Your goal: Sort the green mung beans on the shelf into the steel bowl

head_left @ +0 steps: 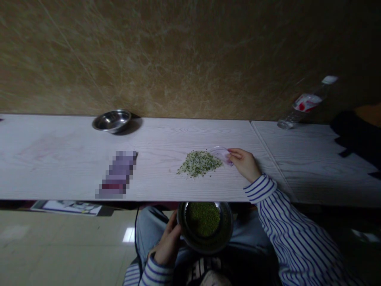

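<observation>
My left hand [169,241] grips the rim of a metal bowl [228,234] below the table's front edge, above my lap. Green beans [204,218], small and round like mung beans, cover the bowl's bottom. On the table, my right hand [244,161] is closed on the right edge of a small clear lid or dish [219,151], pinched between thumb and fingers. The far edge of that clear piece meets a loose pile of white grains mixed with green beans [198,163], which looks like rice and mung beans.
A second metal bowl [111,122] stands by the wall at the back left. Nearer on the left lies a blurred-out flat object [117,174]. A capped plastic bottle [306,103] stands at the back right, with dark cloth [357,135] beyond it. A seam crosses the tabletop [160,186] on the right.
</observation>
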Demonstrator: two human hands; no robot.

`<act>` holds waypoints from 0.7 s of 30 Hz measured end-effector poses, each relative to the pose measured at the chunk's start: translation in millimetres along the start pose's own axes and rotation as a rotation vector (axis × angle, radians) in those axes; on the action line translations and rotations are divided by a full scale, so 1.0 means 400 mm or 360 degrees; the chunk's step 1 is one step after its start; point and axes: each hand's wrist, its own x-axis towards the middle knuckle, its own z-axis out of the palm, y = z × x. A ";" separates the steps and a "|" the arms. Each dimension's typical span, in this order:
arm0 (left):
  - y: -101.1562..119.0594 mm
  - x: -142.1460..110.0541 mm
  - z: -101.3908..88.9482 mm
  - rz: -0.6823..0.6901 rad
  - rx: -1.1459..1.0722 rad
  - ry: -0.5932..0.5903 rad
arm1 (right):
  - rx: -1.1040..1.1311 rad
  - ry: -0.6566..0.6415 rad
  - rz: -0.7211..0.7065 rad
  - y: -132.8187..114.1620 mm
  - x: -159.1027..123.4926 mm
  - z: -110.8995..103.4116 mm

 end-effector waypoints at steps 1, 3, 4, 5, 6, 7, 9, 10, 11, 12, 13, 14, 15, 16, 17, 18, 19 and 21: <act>-0.003 0.001 -0.001 0.0004 -0.0002 0.0000 | 0.0003 -0.0007 0.0008 -0.001 -0.005 0.005; -0.008 0.005 -0.003 0.0009 -0.0010 0.0016 | 0.0009 -0.0025 0.0022 -0.005 -0.015 0.015; -0.011 0.007 -0.004 0.0008 -0.0014 0.0033 | 0.0012 -0.0036 0.0028 -0.008 -0.021 0.020; -0.012 0.009 -0.004 0.0008 -0.0019 0.0047 | 0.0014 -0.0047 0.0034 -0.010 -0.026 0.024; -0.012 0.009 -0.004 0.0010 -0.0022 0.0045 | 0.0017 -0.0059 0.0038 -0.013 -0.032 0.027; -0.011 0.009 -0.004 0.0014 -0.0019 0.0030 | 0.0019 -0.0070 0.0043 -0.016 -0.038 0.031; -0.005 0.007 -0.001 0.0013 0.0007 -0.0001 | 0.0022 -0.0091 0.0050 -0.021 -0.051 0.037; -0.001 0.004 0.002 0.0008 0.0034 -0.0011 | 0.0023 -0.0100 0.0053 -0.024 -0.057 0.041; 0.004 0.001 0.005 0.0004 0.0056 -0.0003 | 0.0024 -0.0109 0.0056 -0.027 -0.063 0.044; 0.008 -0.002 0.008 0.0003 0.0069 0.0013 | 0.0027 -0.0118 0.0059 -0.029 -0.069 0.047; 0.013 -0.005 0.011 0.0010 0.0073 0.0017 | 0.0031 -0.0127 0.0061 -0.031 -0.075 0.049; 0.016 -0.008 0.014 0.0019 0.0068 0.0016 | 0.0035 -0.0137 0.0063 -0.033 -0.081 0.051; 0.019 -0.011 0.017 0.0028 0.0055 0.0009 | 0.0040 -0.0146 0.0065 -0.035 -0.086 0.052; 0.020 -0.013 0.019 0.0034 0.0041 0.0001 | 0.0045 -0.0155 0.0068 -0.036 -0.091 0.053; 0.021 -0.015 0.021 0.0033 0.0025 0.0000 | 0.0049 -0.0164 0.0070 -0.038 -0.095 0.053; 0.021 -0.017 0.021 0.0027 0.0009 0.0000 | 0.0053 -0.0171 0.0073 -0.039 -0.099 0.053; 0.021 -0.018 0.021 0.0021 -0.0005 0.0004 | 0.0057 -0.0178 0.0075 -0.041 -0.103 0.053; 0.018 -0.019 0.018 0.0021 -0.0021 0.0019 | 0.0062 -0.0191 0.0077 -0.043 -0.109 0.053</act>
